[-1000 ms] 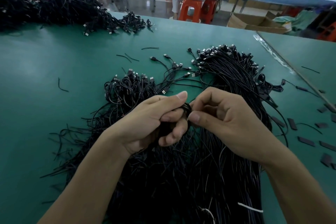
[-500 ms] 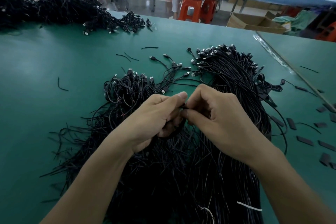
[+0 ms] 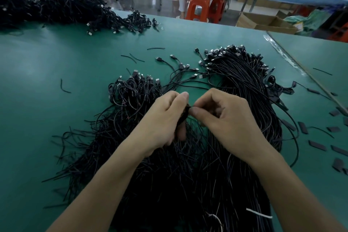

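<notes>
Tabletop — green, under cables — stools beyond

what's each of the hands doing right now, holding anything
Left hand: closed, gripping a small black cable bundle.
Right hand: closed, pinching the same bundle with thumb and forefinger.

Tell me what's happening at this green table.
A person appears to be bundling thin black USB cables. The left hand grips a small coiled black cable while the right hand pinches its top end. Coiled cables lie heaped behind the left hand; long straight ones stretch beneath the right, all on the green table.
</notes>
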Motion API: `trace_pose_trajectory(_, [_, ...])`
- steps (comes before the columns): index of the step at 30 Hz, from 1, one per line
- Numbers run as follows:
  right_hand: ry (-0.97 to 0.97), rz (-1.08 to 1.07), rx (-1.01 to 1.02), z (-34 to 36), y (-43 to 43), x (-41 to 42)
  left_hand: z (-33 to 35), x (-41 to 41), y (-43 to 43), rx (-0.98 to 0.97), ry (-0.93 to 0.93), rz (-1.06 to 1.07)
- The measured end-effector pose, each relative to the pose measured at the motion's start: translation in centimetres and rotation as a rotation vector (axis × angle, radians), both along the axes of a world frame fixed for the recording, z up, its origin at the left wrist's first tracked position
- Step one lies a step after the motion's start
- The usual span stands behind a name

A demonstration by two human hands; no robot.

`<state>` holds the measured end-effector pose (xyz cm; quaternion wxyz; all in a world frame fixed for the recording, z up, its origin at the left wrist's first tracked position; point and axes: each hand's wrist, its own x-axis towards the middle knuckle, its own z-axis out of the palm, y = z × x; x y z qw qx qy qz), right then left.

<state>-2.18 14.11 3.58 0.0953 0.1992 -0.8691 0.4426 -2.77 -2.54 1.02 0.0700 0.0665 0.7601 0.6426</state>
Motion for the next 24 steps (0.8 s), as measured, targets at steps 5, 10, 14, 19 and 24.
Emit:
trace_pose_trajectory(5, [-0.46,-0.059,0.489,-3.1,1.1,-0.4,0.1,-0.6,-1.2,-0.06,0.128,0.138])
trace_pose_trajectory(10, [-0.551,-0.127,0.448,-5.4,-0.6,0.2,0.2,-0.5,-0.7,-0.042,0.15,0.187])
trace_pose_trajectory(14, [-0.557,-0.14,0.353,-5.1,-0.7,0.3,0.2,-0.5,-0.8,0.104,0.081,0.244])
trace_pose_trajectory(19, [-0.564,-0.133,0.211,-3.1,0.8,0.6,0.2,-0.7,-0.9,0.154,0.028,0.253])
trace_pose_trajectory(24, [-0.226,-0.255,-0.192,-0.7,1.9,0.5,0.4,-0.4,-0.6,0.187,0.023,0.264])
